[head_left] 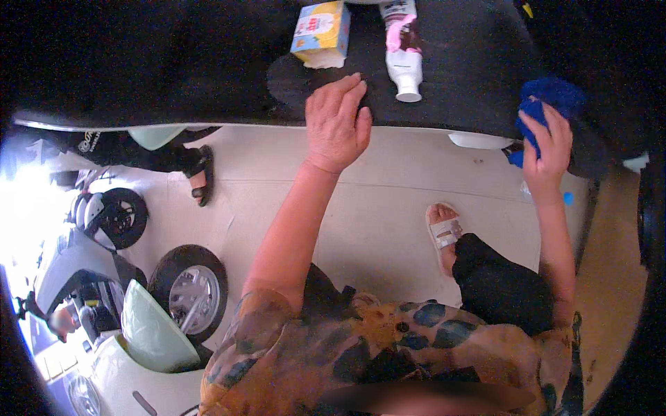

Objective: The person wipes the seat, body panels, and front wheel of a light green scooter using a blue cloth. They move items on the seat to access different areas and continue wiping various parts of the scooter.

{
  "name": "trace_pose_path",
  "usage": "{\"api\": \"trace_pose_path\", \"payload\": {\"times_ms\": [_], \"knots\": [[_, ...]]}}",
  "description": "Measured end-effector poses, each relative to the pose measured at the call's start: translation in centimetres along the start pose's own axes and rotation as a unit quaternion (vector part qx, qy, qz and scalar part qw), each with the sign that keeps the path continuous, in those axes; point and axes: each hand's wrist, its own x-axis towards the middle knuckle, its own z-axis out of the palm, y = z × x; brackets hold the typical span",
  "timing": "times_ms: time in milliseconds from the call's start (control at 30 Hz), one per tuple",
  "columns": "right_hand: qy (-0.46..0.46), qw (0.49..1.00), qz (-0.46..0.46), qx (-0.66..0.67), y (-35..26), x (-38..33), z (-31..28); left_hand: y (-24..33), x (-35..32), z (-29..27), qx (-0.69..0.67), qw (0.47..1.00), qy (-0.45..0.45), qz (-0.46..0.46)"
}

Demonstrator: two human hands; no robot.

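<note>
One blue cloth [559, 95], bunched at the right of the black table's [208, 62] near edge, was held in the right hand [551, 147], whose fingers curled over the fabric. The left hand [336, 123] was palm down over the same edge, fingers slightly parted, nothing visible in its grasp; just beyond it sat one yellow-and-blue carton [321, 33], and right of that lay one white, brown and pink tube [405, 59], cap toward the person.
</note>
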Motion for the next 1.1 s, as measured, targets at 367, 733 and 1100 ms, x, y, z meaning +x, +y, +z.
{"api": "trace_pose_path", "payload": {"times_ms": [367, 733, 1100], "knots": [[-0.094, 0.995, -0.017, 0.016, -3.8, 2.7, -0.5, -2.5, -2.9, -3.6, 0.136, 0.991, 0.014, -0.011], [-0.245, 0.881, -0.101, 0.392, -12.4, 4.8, -1.8, 7.5, -8.9, -7.5, -0.396, 0.851, -0.101, -0.331], [-0.136, 0.862, -0.073, 0.483, -9.8, 6.1, -1.5, 1.8, 1.7, -9.8, 0.224, 0.967, 0.062, -0.103]]}}
